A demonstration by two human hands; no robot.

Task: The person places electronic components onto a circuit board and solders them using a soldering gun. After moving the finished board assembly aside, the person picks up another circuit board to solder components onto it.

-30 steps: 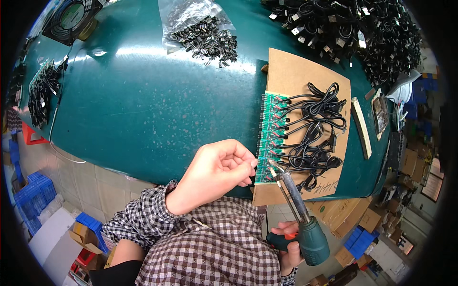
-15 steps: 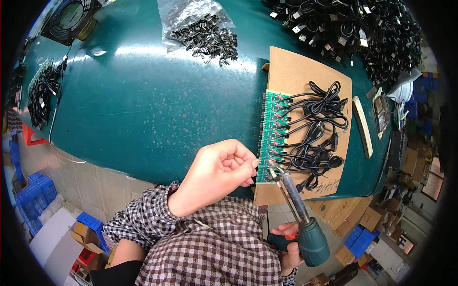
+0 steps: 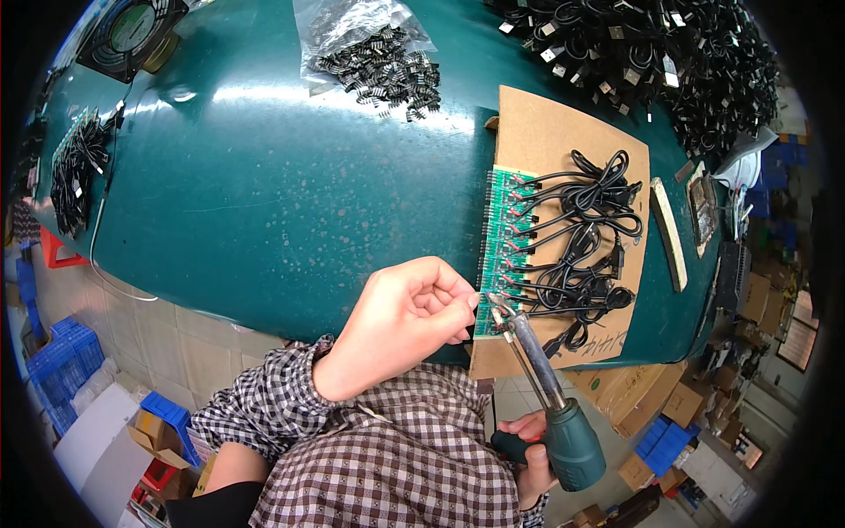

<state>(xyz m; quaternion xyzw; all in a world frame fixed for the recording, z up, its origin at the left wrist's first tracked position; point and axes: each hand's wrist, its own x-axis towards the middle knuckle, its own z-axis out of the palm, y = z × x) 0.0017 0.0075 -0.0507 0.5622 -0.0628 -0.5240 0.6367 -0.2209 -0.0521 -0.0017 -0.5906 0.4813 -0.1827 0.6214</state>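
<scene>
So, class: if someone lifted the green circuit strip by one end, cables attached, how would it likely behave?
The green circuit strip is long and thin, so it would probably flex slightly. The black cables look floppy and would likely dangle and drag. The cardboard sheet beneath might shift with them.

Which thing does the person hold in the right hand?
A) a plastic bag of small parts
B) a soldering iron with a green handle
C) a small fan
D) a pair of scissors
B: the right hand grips the green handle of the soldering iron, whose tip reaches the near end of the green circuit board on the brown cardboard sheet.
</scene>
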